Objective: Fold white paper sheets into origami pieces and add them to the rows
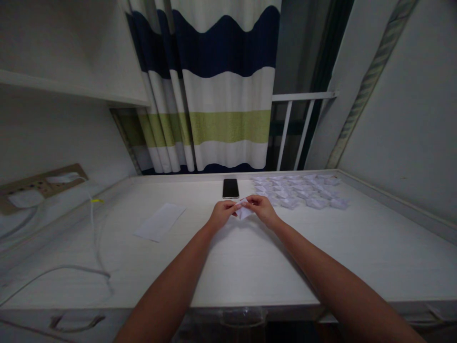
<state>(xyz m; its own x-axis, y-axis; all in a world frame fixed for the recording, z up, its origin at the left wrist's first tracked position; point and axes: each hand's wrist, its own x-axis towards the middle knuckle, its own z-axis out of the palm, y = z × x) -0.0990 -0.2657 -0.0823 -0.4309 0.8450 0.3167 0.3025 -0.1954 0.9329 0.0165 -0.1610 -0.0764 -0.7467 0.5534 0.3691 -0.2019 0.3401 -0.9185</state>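
A small folded piece of white paper (244,213) is held between both hands above the middle of the desk. My left hand (223,212) pinches its left side with thumb and fingers. On the other side, my right hand (262,207) grips the upper right part, its thumb on the paper. The exact folds are too small to make out. Several folded white paper pieces (307,194) lie in rows at the back right, just beyond my right hand. Flat on the desk to the left rests a stack or sheet of white paper (160,222).
A black phone (230,188) lies behind my hands, near the desk's back edge. White cables (93,228) run down from a power strip (43,186) on the left. A striped curtain (228,95) hangs behind the white desk (250,271); walls rise on both sides.
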